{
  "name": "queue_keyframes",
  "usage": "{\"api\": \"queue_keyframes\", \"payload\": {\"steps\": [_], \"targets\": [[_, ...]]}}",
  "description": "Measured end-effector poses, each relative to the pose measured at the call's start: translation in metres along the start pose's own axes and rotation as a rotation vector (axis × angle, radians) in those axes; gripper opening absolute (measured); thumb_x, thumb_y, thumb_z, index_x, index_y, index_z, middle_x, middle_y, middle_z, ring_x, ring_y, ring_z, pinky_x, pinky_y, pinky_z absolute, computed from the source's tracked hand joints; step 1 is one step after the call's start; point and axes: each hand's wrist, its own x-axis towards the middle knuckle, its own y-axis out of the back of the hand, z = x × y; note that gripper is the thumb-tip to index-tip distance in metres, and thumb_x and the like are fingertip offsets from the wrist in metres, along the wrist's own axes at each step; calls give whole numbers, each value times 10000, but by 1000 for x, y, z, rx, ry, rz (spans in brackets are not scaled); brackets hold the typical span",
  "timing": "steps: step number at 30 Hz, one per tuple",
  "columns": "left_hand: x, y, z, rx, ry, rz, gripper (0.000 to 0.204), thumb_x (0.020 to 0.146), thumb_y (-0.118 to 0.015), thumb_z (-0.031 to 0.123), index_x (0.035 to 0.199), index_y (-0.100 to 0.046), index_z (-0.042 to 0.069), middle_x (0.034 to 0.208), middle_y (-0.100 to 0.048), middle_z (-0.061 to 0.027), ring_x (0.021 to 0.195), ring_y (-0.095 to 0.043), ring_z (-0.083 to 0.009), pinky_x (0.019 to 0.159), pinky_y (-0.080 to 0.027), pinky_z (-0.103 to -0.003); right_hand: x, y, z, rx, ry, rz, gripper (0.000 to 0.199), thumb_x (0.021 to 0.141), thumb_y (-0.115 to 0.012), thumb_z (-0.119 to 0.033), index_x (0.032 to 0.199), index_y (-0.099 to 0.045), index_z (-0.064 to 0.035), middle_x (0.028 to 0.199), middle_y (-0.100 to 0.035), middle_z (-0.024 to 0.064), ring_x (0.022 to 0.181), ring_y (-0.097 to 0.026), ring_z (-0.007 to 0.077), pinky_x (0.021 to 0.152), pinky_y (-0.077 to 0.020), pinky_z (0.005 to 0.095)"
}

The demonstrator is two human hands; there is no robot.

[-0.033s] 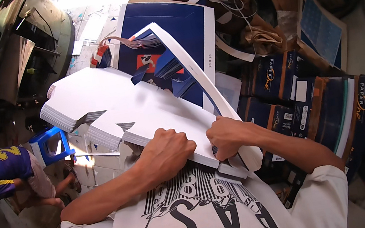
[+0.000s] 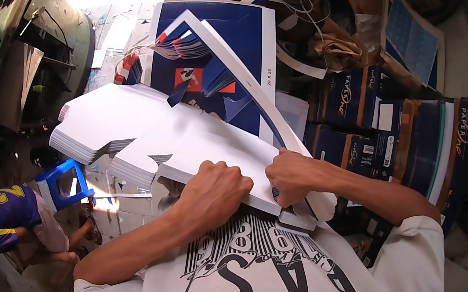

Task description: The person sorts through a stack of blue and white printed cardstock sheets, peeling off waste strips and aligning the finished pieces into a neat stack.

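Note:
A thick stack of white die-cut sheets [image 2: 135, 110] with notched edges lies slantwise before me. My left hand [image 2: 216, 187] is closed in a fist at its near edge, knuckles up; the fingertips are hidden. Close beside it, my right hand [image 2: 292, 176] is closed around a bundle of narrow white offcut strips [image 2: 236, 65] along the stack's right side. The bundle bends at the far end, where blue and red printed scraps [image 2: 183, 44] hang from it. Its near end shows curled below my right wrist.
Under the stack's far side lies a large dark blue printed sheet [image 2: 212, 16]. Dark blue paper cartons [image 2: 349, 96] are piled at right, crumpled brown paper [image 2: 344, 47] behind them. At left, a person in a purple shirt [image 2: 4, 215] sits low near a blue plastic stool [image 2: 61, 184].
The far bend of the offcut strips has risen and shifted slightly left, and the scraps hang more spread. Both hands keep nearly the same place.

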Motion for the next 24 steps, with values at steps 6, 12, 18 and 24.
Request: {"api": "queue_keyframes", "payload": {"steps": [6, 12, 18, 24], "targets": [[4, 15, -10, -16, -24, 57, 98, 850, -614, 55, 836, -710, 43, 806, -712, -147, 767, -713, -294, 706, -555, -399, -5, -31, 17, 121, 39, 218, 233, 659, -647, -196, 683, -673, 34, 581, -600, 188, 567, -546, 362, 790, -462, 375], [8, -7, -9, -14, -133, 117, 129, 822, -627, 72, 716, -678, 17, 732, -673, -145, 714, -694, -277, 708, -533, -398, 4, -23, 52, 310, 270, 24, 349, 817, -676, -285, 756, -667, 59, 639, -594, 229, 586, -624, 275, 587, -482, 375], [-2, -3, 3, 227, -232, -91, 353, 872, -571, 79, 1184, -593, -83, 1129, -669, -175, 1080, -657, -271, 952, -500, -389, -50, 36, 38, 547, 263, 742, 235, 828, -656, 3, 1059, -697, 1, 1034, -728, 140, 969, -706, 231, 920, -537, 364], [11, 53, -42, -595, -377, -475, 644, 761, -810, 247, 1335, -574, 74, 1280, -616, -193, 1253, -555, -320, 1102, -423, -427, -123, -16, 29, 679, -326, 784, 238, 879, -703, -168, 1051, -689, -5, 970, -718, 163, 868, -706, 234, 791, -553, 361]]}}
